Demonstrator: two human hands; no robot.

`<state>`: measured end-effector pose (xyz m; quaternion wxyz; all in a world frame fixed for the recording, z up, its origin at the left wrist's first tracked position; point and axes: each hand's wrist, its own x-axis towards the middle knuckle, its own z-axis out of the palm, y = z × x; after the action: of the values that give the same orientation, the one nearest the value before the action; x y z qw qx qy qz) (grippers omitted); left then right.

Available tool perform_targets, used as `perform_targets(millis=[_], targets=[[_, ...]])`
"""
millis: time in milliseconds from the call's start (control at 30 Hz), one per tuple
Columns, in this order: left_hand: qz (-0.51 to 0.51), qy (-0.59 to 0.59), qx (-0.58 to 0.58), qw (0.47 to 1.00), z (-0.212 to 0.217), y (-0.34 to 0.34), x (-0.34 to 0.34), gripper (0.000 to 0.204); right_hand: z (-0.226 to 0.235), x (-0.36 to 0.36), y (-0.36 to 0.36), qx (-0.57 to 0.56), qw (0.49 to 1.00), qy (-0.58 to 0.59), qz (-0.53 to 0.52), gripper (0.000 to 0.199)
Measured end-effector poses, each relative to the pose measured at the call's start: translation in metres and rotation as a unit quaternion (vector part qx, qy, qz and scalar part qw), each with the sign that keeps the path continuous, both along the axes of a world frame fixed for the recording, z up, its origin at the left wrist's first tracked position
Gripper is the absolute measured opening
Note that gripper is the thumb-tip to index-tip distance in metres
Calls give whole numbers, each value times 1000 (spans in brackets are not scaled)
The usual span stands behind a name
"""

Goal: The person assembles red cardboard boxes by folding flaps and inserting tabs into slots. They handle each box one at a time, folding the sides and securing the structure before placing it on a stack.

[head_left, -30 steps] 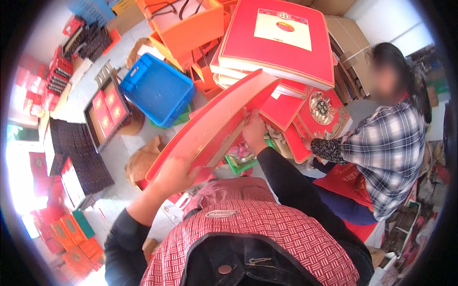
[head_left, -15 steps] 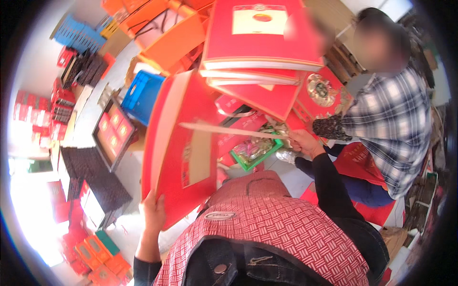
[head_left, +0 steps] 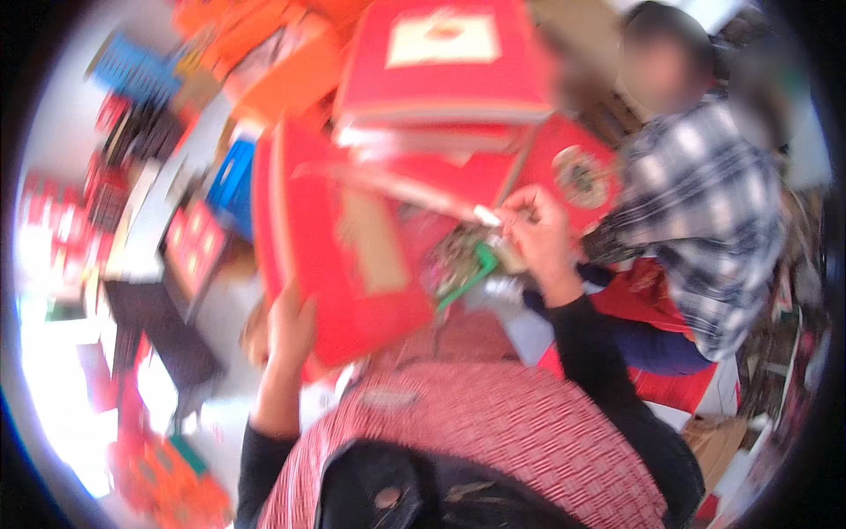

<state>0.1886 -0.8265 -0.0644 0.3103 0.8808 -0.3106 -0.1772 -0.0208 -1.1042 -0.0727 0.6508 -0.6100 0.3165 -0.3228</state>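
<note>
A person in a plaid shirt (head_left: 705, 212) sits at right. Red boxes (head_left: 449, 62) stack up top; a blue crate (head_left: 231, 181) lies left.

Head view, fisheye: circular field with a black vignette at all corners; straight edges bow toward the rim. Strong motion blur across the whole frame; no surface is crisp. The large red box (head_left: 344, 256) smears along its edges, and both the left hand (head_left: 286, 328) and right hand (head_left: 539, 236) are soft. Lighting bright and daylight-like. Lower left floor (head_left: 62, 397) blown out to white glare. Right rim darker and muddy. Shadows faint and diffuse. Reds heavily saturated.
</note>
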Motion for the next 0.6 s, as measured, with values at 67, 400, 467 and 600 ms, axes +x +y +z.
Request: perform_targets(millis=[67, 400, 467, 600], targets=[[15, 65, -51, 996, -19, -8, -3, 18, 32, 1, 34, -134, 963, 17, 232, 13], [99, 298, -148, 938, -14, -13, -32, 27, 30, 2, 90, 43, 791, -48, 608, 18], [108, 248, -126, 955, -16, -14, -29, 25, 23, 9, 91, 108, 837, -1, 537, 16], [103, 166, -86, 977, -22, -24, -19, 22, -1, 63, 75, -185, 921, 73, 334, 22]])
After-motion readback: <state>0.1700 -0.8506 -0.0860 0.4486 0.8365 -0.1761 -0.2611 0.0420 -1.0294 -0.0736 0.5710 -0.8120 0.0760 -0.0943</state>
